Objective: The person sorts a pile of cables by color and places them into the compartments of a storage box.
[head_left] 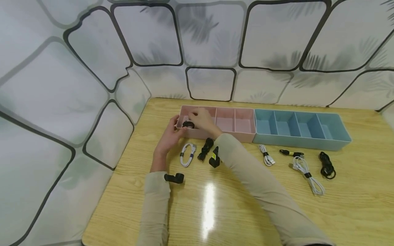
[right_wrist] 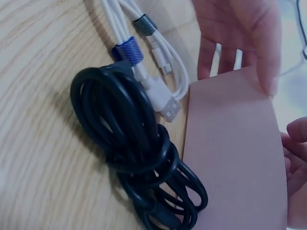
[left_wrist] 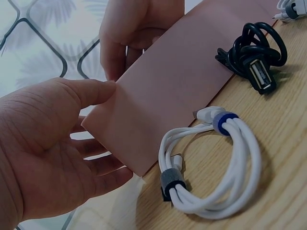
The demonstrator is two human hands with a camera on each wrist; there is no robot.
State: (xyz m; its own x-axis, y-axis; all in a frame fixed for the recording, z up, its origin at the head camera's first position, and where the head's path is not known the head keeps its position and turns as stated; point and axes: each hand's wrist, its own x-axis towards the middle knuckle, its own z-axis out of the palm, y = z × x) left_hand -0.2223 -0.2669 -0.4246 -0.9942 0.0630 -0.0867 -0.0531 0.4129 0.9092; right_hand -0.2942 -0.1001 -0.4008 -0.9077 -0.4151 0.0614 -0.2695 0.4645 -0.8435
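Observation:
A pink divided box (head_left: 226,136) stands on the table. My left hand (head_left: 171,136) holds its left end, with the thumb (left_wrist: 98,92) at the rim and the other fingers along the end wall. Inside the leftmost compartment lies a coiled black cable (head_left: 188,124). My right hand (head_left: 203,120) reaches down into that end of the box; in the left wrist view the front wall partly hides its fingers, and I cannot tell whether they hold anything. In front of the box are a looped white cable (head_left: 187,154) with straps and a bundled black cable (head_left: 205,149) with a USB socket.
A blue divided box (head_left: 301,140) adjoins the pink one on the right. Before it lie a small white cable (head_left: 266,155), a short black cable (head_left: 290,153), a longer white cable (head_left: 308,175) and a black coil (head_left: 327,165). A patterned fabric wall (head_left: 212,83) rises behind the table.

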